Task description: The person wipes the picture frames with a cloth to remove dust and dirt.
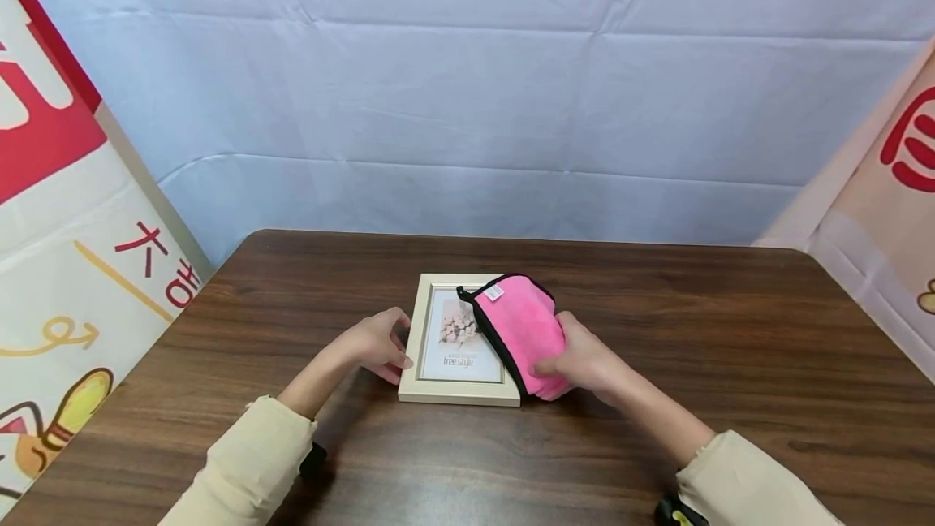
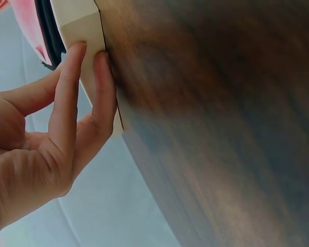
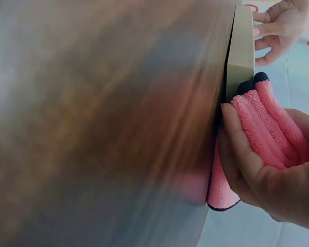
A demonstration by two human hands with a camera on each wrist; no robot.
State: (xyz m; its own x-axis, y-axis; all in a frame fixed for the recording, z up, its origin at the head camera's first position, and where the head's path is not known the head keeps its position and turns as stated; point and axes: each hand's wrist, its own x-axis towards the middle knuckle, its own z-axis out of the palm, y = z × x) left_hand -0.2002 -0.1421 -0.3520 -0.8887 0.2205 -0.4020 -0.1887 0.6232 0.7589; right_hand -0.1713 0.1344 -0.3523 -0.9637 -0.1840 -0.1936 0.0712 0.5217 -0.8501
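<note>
A cream picture frame (image 1: 460,393) with a flower print lies on the table. Folded over its right side is a pink plush cleaning cloth (image 1: 522,323) with black edging, a white tag and a small black loop. My right hand (image 1: 584,360) grips this cloth at its right end, thumb on top; in the right wrist view the cloth (image 3: 270,128) bunches between thumb and fingers. At the frame's left edge, my left hand (image 1: 376,345) rests its fingertips against the side. The left wrist view shows these extended fingers (image 2: 67,98) touching the frame's outer side (image 2: 87,31).
The dark wood table (image 1: 701,315) extends around the frame on all sides. A pale cloth backdrop (image 1: 467,104) hangs behind its far edge. Printed banners flank it, one at left (image 1: 80,282) and one at right (image 1: 891,209).
</note>
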